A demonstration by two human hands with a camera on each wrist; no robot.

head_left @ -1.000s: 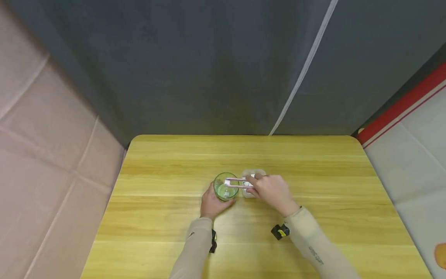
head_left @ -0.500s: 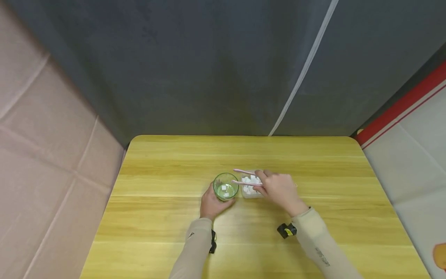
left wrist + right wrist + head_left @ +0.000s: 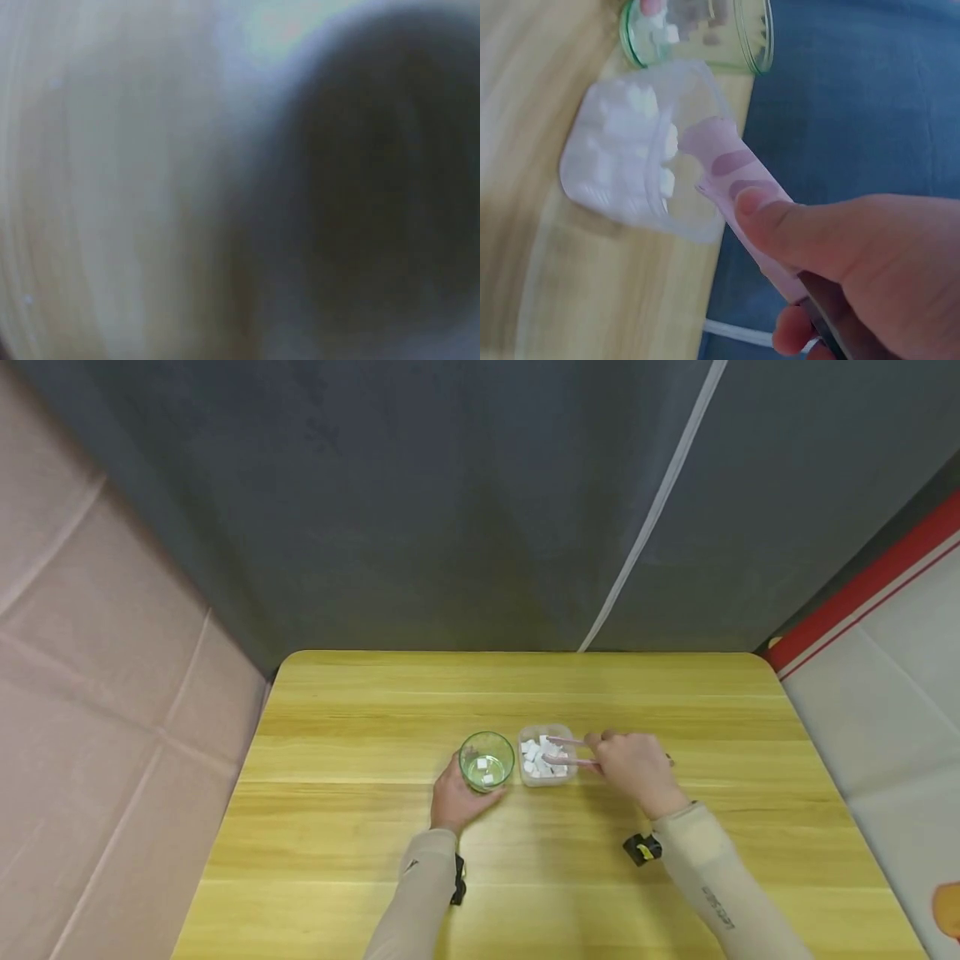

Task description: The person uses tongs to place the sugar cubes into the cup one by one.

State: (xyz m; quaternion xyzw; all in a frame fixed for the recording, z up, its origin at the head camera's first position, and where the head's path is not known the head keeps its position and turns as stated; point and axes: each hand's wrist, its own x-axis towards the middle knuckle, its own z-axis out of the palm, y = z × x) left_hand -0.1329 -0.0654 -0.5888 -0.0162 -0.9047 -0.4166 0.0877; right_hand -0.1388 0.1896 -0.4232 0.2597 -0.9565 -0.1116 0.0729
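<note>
My left hand (image 3: 456, 797) curls round a clear green glass (image 3: 487, 762) that stands upright on the table. Two white cubes (image 3: 482, 763) lie at the bottom of the glass. Pink tongs (image 3: 731, 169) are pinched between the thumb and fingers of my right hand (image 3: 633, 768). Their tips, spread apart, reach over a small clear plastic box (image 3: 548, 781) full of white cubes (image 3: 536, 758), just right of the glass. In the right wrist view the tips are at the box's mouth with no cube visibly held. The left wrist view is too blurred to show the hand.
All of this stands on a yellow wood-grain table (image 3: 360, 718). A dark grey curtain (image 3: 450, 527) hangs behind its far edge. Pale pink panels (image 3: 112, 735) rise on the left, and a white panel with a red band (image 3: 862, 585) is on the right.
The tongs let a white cube go into the glass and spread. My right hand has moved right with them, from over the glass to over the box. The left hand stays put.
</note>
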